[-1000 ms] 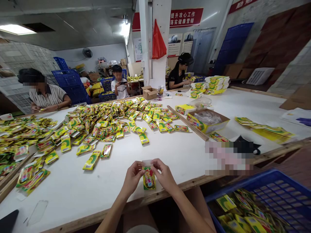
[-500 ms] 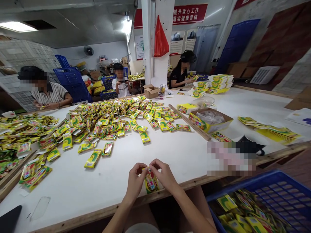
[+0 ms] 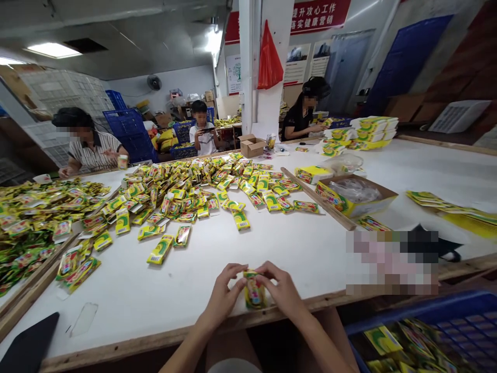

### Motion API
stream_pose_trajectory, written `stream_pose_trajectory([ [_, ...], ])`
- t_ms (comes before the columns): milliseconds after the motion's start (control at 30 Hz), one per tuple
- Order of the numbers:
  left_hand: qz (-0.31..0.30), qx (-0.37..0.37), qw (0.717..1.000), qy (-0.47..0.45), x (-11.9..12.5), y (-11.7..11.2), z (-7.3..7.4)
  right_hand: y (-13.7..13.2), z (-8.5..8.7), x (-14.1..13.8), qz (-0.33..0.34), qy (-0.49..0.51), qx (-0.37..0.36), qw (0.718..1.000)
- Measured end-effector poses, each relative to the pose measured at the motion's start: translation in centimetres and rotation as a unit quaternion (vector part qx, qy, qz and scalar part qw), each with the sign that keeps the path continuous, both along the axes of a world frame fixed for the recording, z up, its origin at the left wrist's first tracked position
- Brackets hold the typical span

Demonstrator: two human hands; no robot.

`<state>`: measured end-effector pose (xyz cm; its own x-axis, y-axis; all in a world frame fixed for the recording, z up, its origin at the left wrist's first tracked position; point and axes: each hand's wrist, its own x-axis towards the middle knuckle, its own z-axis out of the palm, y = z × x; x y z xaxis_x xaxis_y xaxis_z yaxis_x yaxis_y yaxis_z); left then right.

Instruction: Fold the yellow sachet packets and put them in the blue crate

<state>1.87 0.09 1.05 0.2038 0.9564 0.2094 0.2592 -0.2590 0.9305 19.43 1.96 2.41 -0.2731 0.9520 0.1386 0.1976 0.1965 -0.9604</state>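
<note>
My left hand (image 3: 224, 292) and my right hand (image 3: 282, 290) are both pinched on the top of one small yellow and green packet (image 3: 254, 291), held upright at the near edge of the white table (image 3: 295, 248). The fingers of both hands are closed on the packet's upper edge. A large loose heap of the same packets (image 3: 194, 194) lies spread across the middle of the table, beyond my hands.
More packets (image 3: 31, 223) pile up at the left behind a wooden strip. An open cardboard box (image 3: 355, 197) and a long wooden stick (image 3: 318, 199) lie at right. A blue crate (image 3: 423, 336) with packets stands at lower right. Three people sit along the far side.
The clear flap above the packet has been folded down and no longer shows. My hands stay pinched on the packet's top. The camera has swung a little to the left.
</note>
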Motion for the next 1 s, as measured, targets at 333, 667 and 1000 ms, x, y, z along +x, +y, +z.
stream_pose_trajectory([
  [333, 0.356, -0.027, 0.858, 0.369, -14.7, 12.1, 0.6, -3.5, 5.2, 18.9, -0.236, -0.314, 0.016, 0.919],
  [667, 0.122, 0.013, 0.992, 0.001, -0.5, 1.3, -0.4, -1.2, -1.0, -1.4, -0.069, 0.074, -0.020, 0.995],
  [1000, 0.009, -0.048, 0.994, -0.101, -0.5, -0.1, -0.8, -0.2, -1.2, -0.4, 0.030, 0.042, -0.007, 0.999],
])
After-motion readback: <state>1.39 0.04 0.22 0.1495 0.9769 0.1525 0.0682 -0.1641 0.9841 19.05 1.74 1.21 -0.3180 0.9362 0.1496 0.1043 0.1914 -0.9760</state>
